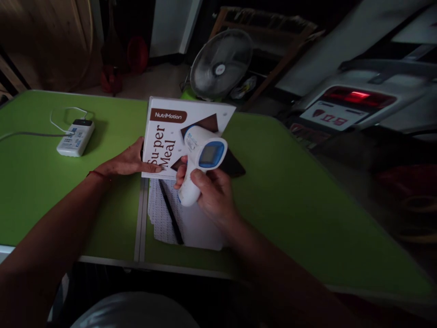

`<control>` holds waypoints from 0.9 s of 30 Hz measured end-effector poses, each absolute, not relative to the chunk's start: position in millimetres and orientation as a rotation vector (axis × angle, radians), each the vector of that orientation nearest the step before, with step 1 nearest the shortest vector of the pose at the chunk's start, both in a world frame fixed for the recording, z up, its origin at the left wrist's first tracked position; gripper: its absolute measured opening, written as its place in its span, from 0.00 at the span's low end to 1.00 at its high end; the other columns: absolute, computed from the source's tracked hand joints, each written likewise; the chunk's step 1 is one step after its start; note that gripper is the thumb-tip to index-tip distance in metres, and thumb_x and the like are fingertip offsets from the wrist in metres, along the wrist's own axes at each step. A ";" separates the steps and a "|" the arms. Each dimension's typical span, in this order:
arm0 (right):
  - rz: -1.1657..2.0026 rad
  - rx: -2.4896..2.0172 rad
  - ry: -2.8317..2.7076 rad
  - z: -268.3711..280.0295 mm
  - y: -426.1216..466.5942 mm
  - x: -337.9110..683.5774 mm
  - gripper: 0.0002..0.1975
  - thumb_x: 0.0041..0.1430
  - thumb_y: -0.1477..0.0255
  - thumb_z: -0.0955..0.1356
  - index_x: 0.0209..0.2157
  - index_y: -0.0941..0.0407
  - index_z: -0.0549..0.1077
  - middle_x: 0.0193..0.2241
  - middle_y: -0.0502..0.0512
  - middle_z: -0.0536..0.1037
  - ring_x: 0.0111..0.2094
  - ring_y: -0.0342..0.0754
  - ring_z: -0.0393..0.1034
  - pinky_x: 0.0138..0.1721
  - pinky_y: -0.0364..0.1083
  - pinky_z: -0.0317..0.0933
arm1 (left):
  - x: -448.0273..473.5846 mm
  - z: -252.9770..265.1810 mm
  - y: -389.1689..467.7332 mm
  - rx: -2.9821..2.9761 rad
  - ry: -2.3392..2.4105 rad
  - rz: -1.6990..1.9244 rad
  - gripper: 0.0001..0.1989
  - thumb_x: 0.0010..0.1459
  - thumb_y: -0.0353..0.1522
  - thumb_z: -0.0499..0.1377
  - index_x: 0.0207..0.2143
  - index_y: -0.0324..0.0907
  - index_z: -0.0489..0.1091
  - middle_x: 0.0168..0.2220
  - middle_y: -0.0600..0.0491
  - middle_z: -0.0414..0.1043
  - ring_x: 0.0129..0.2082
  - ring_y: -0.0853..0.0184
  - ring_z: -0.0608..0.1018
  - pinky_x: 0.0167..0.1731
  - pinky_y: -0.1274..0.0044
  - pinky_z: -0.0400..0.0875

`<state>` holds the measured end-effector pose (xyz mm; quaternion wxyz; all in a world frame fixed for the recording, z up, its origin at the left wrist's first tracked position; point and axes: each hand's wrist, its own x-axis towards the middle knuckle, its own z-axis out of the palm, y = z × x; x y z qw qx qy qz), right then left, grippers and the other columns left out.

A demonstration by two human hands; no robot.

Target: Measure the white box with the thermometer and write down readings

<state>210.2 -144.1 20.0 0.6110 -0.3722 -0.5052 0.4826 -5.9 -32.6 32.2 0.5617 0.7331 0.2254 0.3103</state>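
Note:
My right hand (216, 191) is wrapped round the handle of a white and blue infrared thermometer (191, 182), its small screen facing me. Behind the thermometer stands a white box (162, 159) printed "NutriMotion Su-per Meal". My left hand (131, 159) grips the box at its lower left edge, thumb across the front and fingers hidden behind. Below the box lies a sheet of printed paper (201, 228) with a black pen (170, 212) on it. A dark flat object (234, 164) shows partly behind the box and my right hand.
A white power strip (77, 139) with cables lies at the left of the green table (112, 228). Past the far edge stands a fan (220, 68). A white vehicle with a red tail light (358, 96) is at the right, and red objects (137, 54) are on the floor.

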 end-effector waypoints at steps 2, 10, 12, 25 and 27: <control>1.109 -0.867 -1.160 21.0 -144.6 210.4 0.24 0.54 0.47 0.82 0.37 0.50 0.80 0.31 0.50 0.82 0.28 0.47 0.78 0.31 0.50 0.81 | -6.2 32.8 -33.5 1.729 0.545 0.726 0.34 0.49 0.45 0.81 0.54 0.42 0.75 0.53 0.40 0.85 0.53 0.44 0.86 0.54 0.53 0.85; 1.102 -0.865 -1.240 17.0 -142.6 213.6 0.22 0.59 0.48 0.79 0.40 0.50 0.78 0.31 0.50 0.81 0.27 0.46 0.78 0.32 0.50 0.82 | -5.7 33.9 -32.8 1.741 0.548 0.726 0.34 0.48 0.45 0.81 0.52 0.42 0.76 0.51 0.40 0.84 0.53 0.43 0.85 0.55 0.50 0.84; 1.092 -0.867 -1.265 14.2 -141.4 213.8 0.21 0.60 0.48 0.78 0.39 0.50 0.77 0.32 0.50 0.81 0.28 0.47 0.78 0.33 0.51 0.83 | -5.5 32.6 -32.6 1.738 0.547 0.728 0.33 0.49 0.45 0.81 0.53 0.42 0.76 0.52 0.40 0.84 0.53 0.44 0.85 0.55 0.51 0.84; 1.097 -0.832 -1.214 9.9 -141.5 211.4 0.17 0.58 0.53 0.80 0.37 0.50 0.79 0.32 0.49 0.82 0.29 0.47 0.78 0.35 0.52 0.83 | -6.6 28.1 -30.3 1.718 0.519 0.743 0.36 0.48 0.43 0.82 0.56 0.42 0.75 0.53 0.40 0.84 0.57 0.43 0.85 0.57 0.51 0.83; 1.094 -0.808 -1.209 9.7 -141.5 211.4 0.16 0.59 0.55 0.80 0.37 0.50 0.80 0.31 0.49 0.82 0.28 0.46 0.78 0.35 0.50 0.83 | -6.7 28.8 -30.7 1.714 0.527 0.739 0.36 0.48 0.43 0.82 0.56 0.42 0.75 0.54 0.40 0.84 0.57 0.44 0.85 0.57 0.52 0.83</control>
